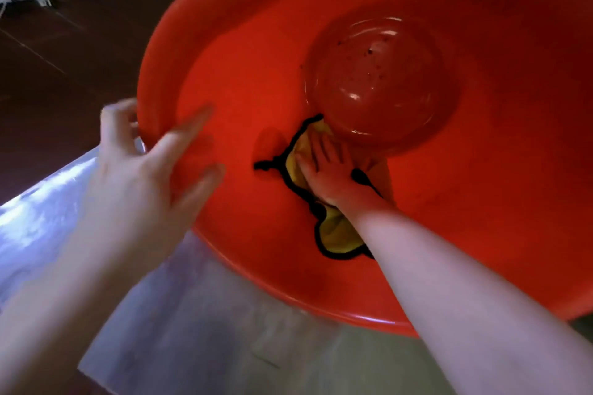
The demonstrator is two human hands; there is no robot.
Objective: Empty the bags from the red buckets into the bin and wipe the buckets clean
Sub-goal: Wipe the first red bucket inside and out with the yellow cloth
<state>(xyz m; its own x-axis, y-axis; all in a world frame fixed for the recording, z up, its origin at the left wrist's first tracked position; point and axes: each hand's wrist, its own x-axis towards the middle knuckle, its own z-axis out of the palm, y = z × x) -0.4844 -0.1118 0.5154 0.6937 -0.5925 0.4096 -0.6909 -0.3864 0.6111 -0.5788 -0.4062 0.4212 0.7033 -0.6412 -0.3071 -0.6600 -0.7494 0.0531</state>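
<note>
One emptied bucket (244, 74), bottom specked: right hand (330, 170) presses cloth (337, 231) inside, fingers (321, 147) flat; left hand (134, 170), fingers straight, steadies it.

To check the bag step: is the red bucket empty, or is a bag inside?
No bag inside: the red bucket holds only a yellow cloth under the right hand; dark specks dot its bottom.

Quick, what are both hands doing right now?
Left hand: open, straight fingers against the red bucket wall.
Right hand: open, pressing the yellow cloth flat.
</note>
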